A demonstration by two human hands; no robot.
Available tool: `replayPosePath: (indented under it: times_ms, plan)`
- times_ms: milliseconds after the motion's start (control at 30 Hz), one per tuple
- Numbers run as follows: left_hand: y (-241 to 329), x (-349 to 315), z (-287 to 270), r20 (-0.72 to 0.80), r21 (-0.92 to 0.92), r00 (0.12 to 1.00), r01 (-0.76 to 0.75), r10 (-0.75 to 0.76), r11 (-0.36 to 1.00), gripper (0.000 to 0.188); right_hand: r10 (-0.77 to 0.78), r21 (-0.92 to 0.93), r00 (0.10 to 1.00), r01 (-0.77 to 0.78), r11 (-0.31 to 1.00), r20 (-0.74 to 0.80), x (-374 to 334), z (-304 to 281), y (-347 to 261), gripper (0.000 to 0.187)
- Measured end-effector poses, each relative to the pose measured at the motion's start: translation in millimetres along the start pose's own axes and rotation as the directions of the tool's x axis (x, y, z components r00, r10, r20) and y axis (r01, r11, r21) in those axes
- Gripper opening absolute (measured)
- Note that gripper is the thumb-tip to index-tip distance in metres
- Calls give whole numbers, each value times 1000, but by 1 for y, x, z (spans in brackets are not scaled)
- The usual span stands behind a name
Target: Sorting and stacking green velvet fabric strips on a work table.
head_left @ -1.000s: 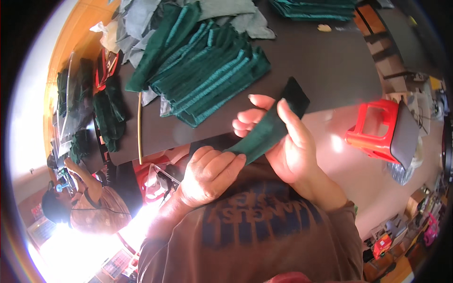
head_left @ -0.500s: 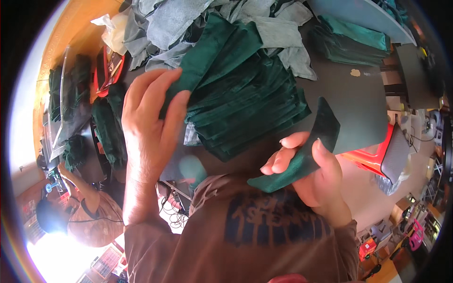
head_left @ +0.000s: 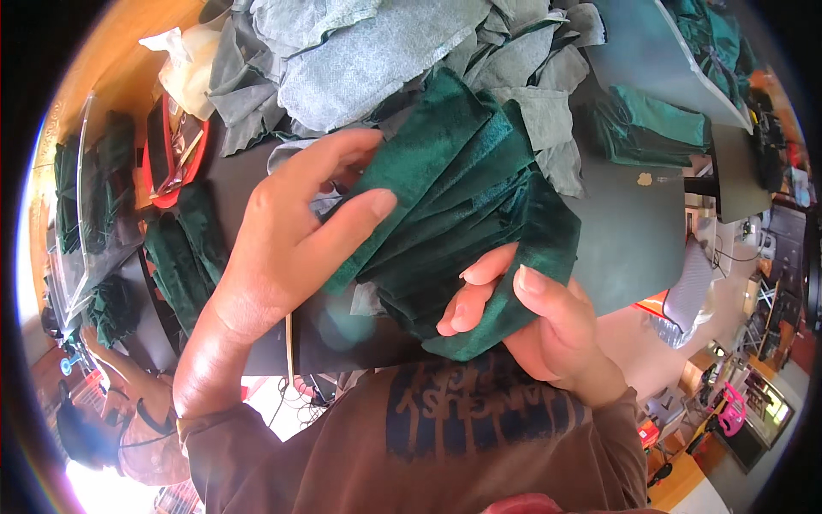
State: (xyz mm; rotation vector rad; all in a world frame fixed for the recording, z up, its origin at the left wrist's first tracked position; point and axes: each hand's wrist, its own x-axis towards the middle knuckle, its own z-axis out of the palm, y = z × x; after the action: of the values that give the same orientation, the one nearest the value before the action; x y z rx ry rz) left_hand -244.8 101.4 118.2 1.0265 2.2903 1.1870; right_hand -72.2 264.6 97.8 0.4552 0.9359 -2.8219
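Observation:
My left hand (head_left: 287,236) pinches the edge of a dark green velvet piece (head_left: 415,150), thumb in front and fingers partly hidden behind it. That piece lies slantwise at the left of a fanned pile of green velvet pieces (head_left: 428,244) on the dark table. In my right hand (head_left: 556,330) is a separate green velvet strip (head_left: 548,236), held between thumb and fingers. The strip curves from the pile's right side down to a pointed end below my fingers. It overlaps the pile's right part in view.
Grey cloth pieces (head_left: 377,64) are heaped behind the pile. At far right lies a folded green stack (head_left: 655,124) beside a pale board (head_left: 676,51). On the left are a red tray (head_left: 175,154), a plastic bag (head_left: 188,68) and green bundles (head_left: 175,265). Another person (head_left: 128,428) works at lower left.
My left hand has moved right and closed on the green piece's edge. My right hand, still holding the strip, has shifted slightly left and down. The view has turned a little.

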Motion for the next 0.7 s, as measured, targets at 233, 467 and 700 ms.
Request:
replayPosePath:
  times_ms: [233, 467, 700]
  plan:
    - [-2, 11, 5, -87, -1, 994, -61, 61, 998, 29, -59, -61, 997, 57, 997, -39, 3, 4, 1, 36]
    - [-19, 14, 0, -138, 590, 679, -528, 721, 611, 43, -207, -246, 964, 162, 956, -167, 5, 20, 1, 32]
    - [-1, -1, 1, -227, 232, 819, -480, 527, 846, 31, -297, -207, 937, 258, 944, -186, 7, 23, 4, 36]
